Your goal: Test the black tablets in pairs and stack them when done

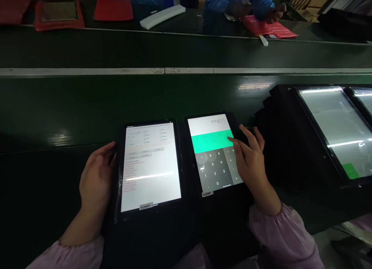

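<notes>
Two tablets lie side by side on a dark green bench (58, 118). The left tablet (149, 166) shows a white form with checkboxes and red text. My left hand (97, 176) rests against its left edge, fingers curled round the frame. The right tablet (215, 152) shows a calculator with a green band and a number pad. My right hand (251, 160) hovers over its right side, the index finger stretched out and touching the screen by the green band, the other fingers loosely bent.
More lit tablets (334, 125) lie on black padding at the right. A white rail (116, 71) runs across the bench. Beyond it, another person in blue (241, 1) handles a red bag (270, 28); red bags (113, 9) and a white foam strip (162, 16) lie nearby.
</notes>
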A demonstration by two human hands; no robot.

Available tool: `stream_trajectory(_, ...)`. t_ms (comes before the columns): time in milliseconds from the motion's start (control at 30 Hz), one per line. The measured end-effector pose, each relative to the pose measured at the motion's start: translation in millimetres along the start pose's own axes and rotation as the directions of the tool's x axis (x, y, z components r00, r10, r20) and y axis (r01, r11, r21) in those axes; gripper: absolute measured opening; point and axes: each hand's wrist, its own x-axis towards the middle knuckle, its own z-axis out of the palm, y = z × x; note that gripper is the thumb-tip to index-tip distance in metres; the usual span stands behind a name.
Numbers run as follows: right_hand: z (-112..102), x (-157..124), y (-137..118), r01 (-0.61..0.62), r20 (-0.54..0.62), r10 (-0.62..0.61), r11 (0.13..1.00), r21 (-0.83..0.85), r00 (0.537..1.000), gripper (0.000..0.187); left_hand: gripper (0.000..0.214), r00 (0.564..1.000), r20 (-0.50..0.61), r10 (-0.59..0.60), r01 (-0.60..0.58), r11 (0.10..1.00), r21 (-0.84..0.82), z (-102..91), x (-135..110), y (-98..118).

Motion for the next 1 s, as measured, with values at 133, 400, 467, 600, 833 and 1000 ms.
stream_trajectory(133, 0.5, 2.5, -2.1, 0.016, 0.048, -0.019, 0.997, 0.072, 0.999, 0.043, 0.031, 0.994, -0.084, -0.069, 0.061, 0.994, -0.092, 9.6, 1.0, 16.6)
stream_trajectory(400, -14.3, 7.3, 27.8, -0.508, 0.054, 0.52, 0.801, 0.318, 0.853, 0.056, 0.037, 0.988, -0.079, -0.13, 0.112, 0.974, -0.198, 16.1, 1.3, 28.0)
stream_trajectory(467, -14.5, 5.2, 30.7, -0.561, 0.073, 0.569, 0.767, 0.311, 0.819, 0.055, 0.037, 0.989, -0.064, -0.132, 0.118, 0.974, -0.192, 14.5, 1.8, 26.8)
stream_trajectory(600, -17.0, 1.5, 32.6, -0.596, 0.104, 0.594, 0.751, 0.283, 0.798, 0.054, 0.035, 0.991, -0.031, -0.131, 0.124, 0.977, -0.175, 14.0, 0.9, 23.0)
stream_trajectory(833, -23.8, 3.2, 36.6, -0.485, 0.13, 0.467, 0.844, 0.227, 0.874, 0.044, 0.027, 0.987, -0.087, -0.134, 0.114, 0.973, -0.202, 21.3, -3.5, 26.6)
stream_trajectory(1000, -12.5, 12.7, 18.5, -0.175, 0.119, 0.153, 0.962, 0.209, 0.981, 0.033, 0.027, 0.99, -0.085, -0.116, 0.1, 0.98, -0.174, 20.4, -2.2, 24.7)
